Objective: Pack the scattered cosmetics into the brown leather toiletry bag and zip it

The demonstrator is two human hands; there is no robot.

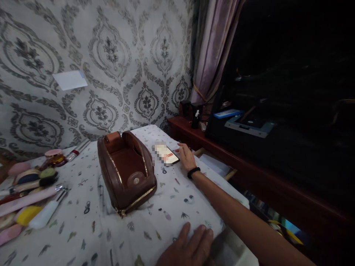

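Note:
A phone (167, 154) with a lit screen, partly pixelated, lies on the patterned cloth (133, 236). Just right of it is my right hand (186, 156), a black band round the wrist. Its fingers are apart and reach toward the phone's edge; whether they touch it I cannot tell. At the bottom, my left hand (190, 245) rests on the cloth with fingers stretched out, holding nothing. Left of the phone stands a brown leather zip bag (127, 184), its top unzipped and its reddish-brown lining showing.
On the left lie several makeup items, among them a pale tube (46, 214), brushes and a pink-lidded jar (55, 157). A dark red wooden stand (180, 125) with a large black screen (291, 74) is at right, beside a partly open drawer (216, 166).

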